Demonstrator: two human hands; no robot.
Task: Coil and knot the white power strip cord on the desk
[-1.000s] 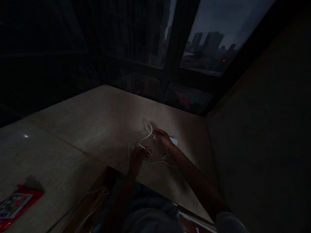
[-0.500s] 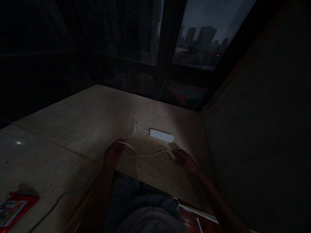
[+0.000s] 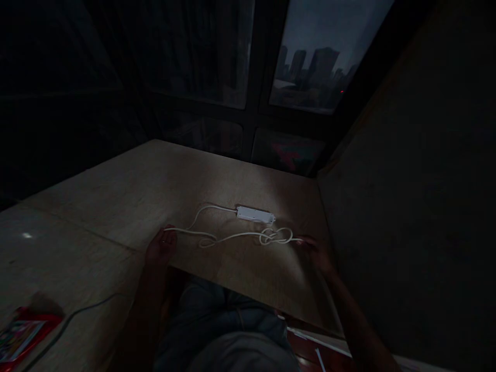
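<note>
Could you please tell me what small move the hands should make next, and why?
I would suggest the right hand loosen the tangled loops beside it, rather than pull: the white cord runs from that hand toward the left hand, and its loops cross one another, so pulling might tighten them.

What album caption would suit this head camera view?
Left hand and right hand hold a looped white cord near a white strip.

One left hand and one right hand make two. There is one strip, one white cord, one red bag, one dark wire and one table. I also see one pair of jeans and one small red light.
</note>
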